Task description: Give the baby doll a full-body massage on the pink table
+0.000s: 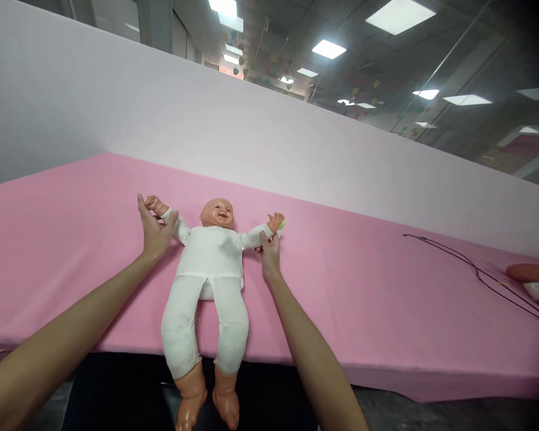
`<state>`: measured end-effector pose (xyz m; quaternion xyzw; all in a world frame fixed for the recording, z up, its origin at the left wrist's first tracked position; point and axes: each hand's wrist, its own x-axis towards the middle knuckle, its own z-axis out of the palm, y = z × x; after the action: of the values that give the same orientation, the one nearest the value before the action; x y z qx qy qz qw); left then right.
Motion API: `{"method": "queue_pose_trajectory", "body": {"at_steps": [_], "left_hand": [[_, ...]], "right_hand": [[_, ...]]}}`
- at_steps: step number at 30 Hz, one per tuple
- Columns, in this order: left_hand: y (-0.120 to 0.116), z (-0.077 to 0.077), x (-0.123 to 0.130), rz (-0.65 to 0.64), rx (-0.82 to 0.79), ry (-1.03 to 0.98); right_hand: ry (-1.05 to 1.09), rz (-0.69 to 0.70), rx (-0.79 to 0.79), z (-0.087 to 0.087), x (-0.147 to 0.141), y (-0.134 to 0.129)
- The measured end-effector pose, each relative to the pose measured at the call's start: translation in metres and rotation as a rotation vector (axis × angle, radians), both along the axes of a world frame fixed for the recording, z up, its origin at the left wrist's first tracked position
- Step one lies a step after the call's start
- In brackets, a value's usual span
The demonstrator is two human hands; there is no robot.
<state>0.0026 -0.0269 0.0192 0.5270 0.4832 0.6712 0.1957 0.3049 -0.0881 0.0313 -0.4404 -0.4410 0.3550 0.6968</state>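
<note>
A baby doll [211, 257] with a white cloth body lies on its back, its head toward the wall and its feet past the table's front edge. My left hand [157, 230] is closed round the doll's arm on the left, near the wrist, with the thumb and fingers on either side. On the right, my right hand [270, 251] grips the doll's other forearm from below, thumb on the sleeve. Both doll arms are spread outward. A small yellow-green patch shows behind the doll's hand on the right.
The pink-covered table [350, 287] runs along a pale wall [251, 131]. A thin dark looped cord [476, 269] lies at the right. Beside it, a brown and white object [532, 281] is cut off by the frame's edge.
</note>
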Motion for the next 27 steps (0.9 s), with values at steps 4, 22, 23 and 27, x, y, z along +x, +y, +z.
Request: {"method": "queue_pose_trajectory", "body": {"at_steps": [4, 22, 23, 27], "left_hand": [[-0.001, 0.003, -0.007, 0.149, -0.049, 0.007], [0.004, -0.004, -0.013, 0.377, -0.428, 0.357], [0.004, -0.004, -0.014, 0.382, -0.411, 0.385], [0.003, -0.005, -0.016, 0.367, -0.315, 0.496]], "right_hand": [[0.03, -0.235, -0.028, 0.008, 0.007, -0.002], [-0.279, -0.601, -0.354, -0.003, 0.045, 0.005], [-0.357, -0.614, -0.41, -0.001, 0.047, 0.003], [-0.604, -0.577, -0.611, 0.003, 0.052, -0.001]]}}
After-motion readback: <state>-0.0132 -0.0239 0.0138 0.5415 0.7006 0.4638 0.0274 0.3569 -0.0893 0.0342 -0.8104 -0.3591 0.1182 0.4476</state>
